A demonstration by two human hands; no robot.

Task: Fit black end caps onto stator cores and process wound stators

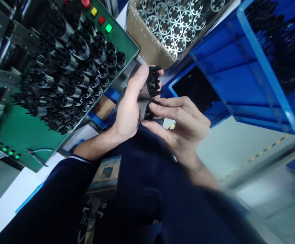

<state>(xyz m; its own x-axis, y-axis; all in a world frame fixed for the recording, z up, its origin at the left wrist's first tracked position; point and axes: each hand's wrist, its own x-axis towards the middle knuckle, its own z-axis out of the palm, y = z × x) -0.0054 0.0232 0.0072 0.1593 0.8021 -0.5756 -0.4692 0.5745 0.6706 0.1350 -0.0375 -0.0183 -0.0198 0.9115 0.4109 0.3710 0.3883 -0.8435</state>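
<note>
My left hand (128, 110) is wrapped round a motor stator core (153, 82), a grey metal cylinder with a black pronged plastic end piece facing right. Just below it, against my left palm, is a second stator core (142, 109). The black plastic end piece (149, 111) of this lower core is pinched between the thumb and fingers of my right hand (181, 123). Whether that end piece is fully seated on the metal cannot be made out. My fingers partly hide both cores.
A green machine table (15, 128) on the left carries many black-ended stator cores (78, 47), lit buttons (108, 28) and pliers (38, 156). Ahead, a cardboard box (147, 44) holds bare metal cores (175, 15). Blue bins (259, 44) with black parts stand at right.
</note>
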